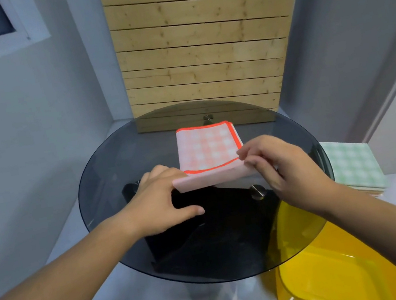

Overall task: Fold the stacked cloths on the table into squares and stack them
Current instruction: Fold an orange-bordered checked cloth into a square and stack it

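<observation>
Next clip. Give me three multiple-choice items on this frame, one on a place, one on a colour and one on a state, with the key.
1. Where is the green checked stack?
A. right of the glass table, off it
B. at its centre
C. under it

2. What colour is the border of the pink checked cloth?
A. blue
B. orange-red
C. green

3. That cloth is:
A. crumpled in a ball
B. folded, with the left hand and right hand at its near edge
C. spread out in one layer

Key:
1. A, it sits on a white surface past the rim.
2. B, a bright orange-red trim lines its edges.
3. B, layers show at its corner and both hands meet the near edge.
</observation>
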